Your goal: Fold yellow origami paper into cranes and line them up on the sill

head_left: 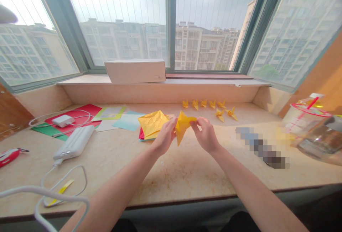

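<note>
Yellow folded paper, frame centre, is pinched between left hand and right hand. Uneven pulling might tear it or skew a crease

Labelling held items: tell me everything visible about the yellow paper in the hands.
The yellow paper is a thin, matte sheet, partly folded into a creased shape that tapers to a point hanging downward. It is held in the air above the counter, pinched at its upper edge between the left hand and right hand. Nothing else touches it.
</note>
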Demonstrator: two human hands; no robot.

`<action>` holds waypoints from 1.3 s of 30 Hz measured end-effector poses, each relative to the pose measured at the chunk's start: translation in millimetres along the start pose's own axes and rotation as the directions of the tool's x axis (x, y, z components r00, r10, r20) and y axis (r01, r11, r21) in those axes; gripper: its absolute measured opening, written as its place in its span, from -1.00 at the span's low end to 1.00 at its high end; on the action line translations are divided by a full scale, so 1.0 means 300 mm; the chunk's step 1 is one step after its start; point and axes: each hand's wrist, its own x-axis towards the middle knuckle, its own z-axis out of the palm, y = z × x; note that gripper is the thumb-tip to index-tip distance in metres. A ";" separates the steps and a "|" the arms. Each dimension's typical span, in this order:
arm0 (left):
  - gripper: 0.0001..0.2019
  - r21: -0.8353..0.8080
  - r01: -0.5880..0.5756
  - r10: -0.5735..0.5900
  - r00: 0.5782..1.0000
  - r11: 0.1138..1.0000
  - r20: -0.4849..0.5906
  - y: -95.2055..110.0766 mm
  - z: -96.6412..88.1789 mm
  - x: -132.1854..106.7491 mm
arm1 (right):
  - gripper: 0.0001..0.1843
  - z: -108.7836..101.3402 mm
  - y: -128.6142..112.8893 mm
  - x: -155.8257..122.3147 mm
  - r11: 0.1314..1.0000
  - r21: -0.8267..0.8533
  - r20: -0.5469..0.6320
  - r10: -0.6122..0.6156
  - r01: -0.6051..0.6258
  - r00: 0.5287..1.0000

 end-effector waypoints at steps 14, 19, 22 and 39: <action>-0.60 -0.041 -0.082 0.081 0.996 0.996 -0.036 -0.025 0.000 0.012 | -0.87 -0.005 -0.009 -0.002 1.000 0.004 -0.022 -0.029 0.029 0.999; -0.52 -0.036 -0.085 0.081 0.992 0.996 -0.095 -0.022 -0.013 0.020 | -0.87 -0.004 -0.006 -0.005 0.993 0.003 0.074 -0.119 0.119 0.990; -0.60 0.055 -0.052 0.056 0.995 0.997 -0.079 -0.014 -0.012 0.015 | -0.83 -0.001 0.002 -0.008 0.992 0.001 0.079 -0.125 0.126 0.989; -0.50 0.191 -0.079 0.086 0.996 0.978 -0.026 -0.017 -0.021 0.015 | -0.68 -0.007 -0.012 -0.019 0.926 -0.218 0.267 -0.247 0.308 0.931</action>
